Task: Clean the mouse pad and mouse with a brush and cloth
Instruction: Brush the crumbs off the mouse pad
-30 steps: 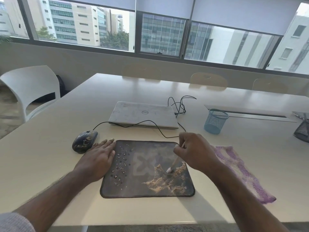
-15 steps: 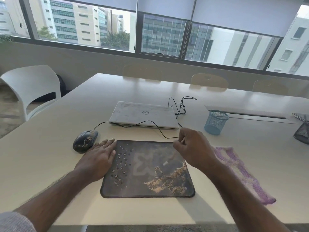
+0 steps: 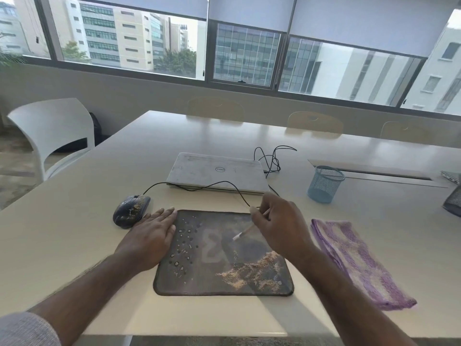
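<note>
A dark mouse pad (image 3: 212,278) lies on the table in front of me, with small crumbs on its left part and a heap of sandy dust at its near right. My left hand (image 3: 149,236) rests flat on the pad's left edge. My right hand (image 3: 279,226) pinches a thin brush (image 3: 243,233), whose white tip hovers over the pad's middle, above the dust. A dark wired mouse (image 3: 131,211), speckled with dust, sits left of the pad beside my left fingers. A folded purple cloth (image 3: 354,260) lies to the right of the pad.
A shut white laptop (image 3: 217,171) lies behind the pad, with the mouse cable looped over it. A blue mesh cup (image 3: 324,183) stands at the right rear. A dark mesh holder (image 3: 452,203) sits at the far right edge. A white chair (image 3: 50,136) stands at the left.
My right hand lifted the brush out of the dust heap and drew it back toward the pad's far side. The left hand stayed flat on the pad's edge.
</note>
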The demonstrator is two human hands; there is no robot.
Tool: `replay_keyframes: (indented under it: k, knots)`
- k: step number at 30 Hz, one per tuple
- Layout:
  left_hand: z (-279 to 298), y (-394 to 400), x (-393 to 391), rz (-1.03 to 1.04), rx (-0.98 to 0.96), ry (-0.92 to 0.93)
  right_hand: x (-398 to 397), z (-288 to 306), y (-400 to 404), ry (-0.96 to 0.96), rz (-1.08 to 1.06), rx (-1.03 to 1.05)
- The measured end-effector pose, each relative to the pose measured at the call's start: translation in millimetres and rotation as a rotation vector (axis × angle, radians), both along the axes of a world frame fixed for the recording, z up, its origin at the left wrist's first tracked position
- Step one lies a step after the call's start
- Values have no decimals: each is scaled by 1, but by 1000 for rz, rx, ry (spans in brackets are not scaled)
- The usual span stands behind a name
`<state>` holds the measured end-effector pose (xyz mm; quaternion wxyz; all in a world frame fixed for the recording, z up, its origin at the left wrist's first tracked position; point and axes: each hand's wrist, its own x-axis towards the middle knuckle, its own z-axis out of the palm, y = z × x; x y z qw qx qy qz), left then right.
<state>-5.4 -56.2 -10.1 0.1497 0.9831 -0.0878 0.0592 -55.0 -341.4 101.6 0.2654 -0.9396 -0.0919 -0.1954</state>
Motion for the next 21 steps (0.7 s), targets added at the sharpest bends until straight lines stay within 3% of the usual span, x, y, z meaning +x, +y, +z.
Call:
replay_keyframes:
  k: [6, 12, 18, 21]
  knots:
    - [0, 0, 0, 2, -1, 4, -7, 2, 0, 133, 17, -149]
    - [-1, 1, 1, 1, 7, 1, -2, -1, 7, 34, 30, 7]
    - [-3, 1, 3, -3, 10, 8, -5, 1, 1, 193, 24, -100]
    - [-3, 2, 3, -1, 14, 7, -3, 8, 4, 107, 18, -58]
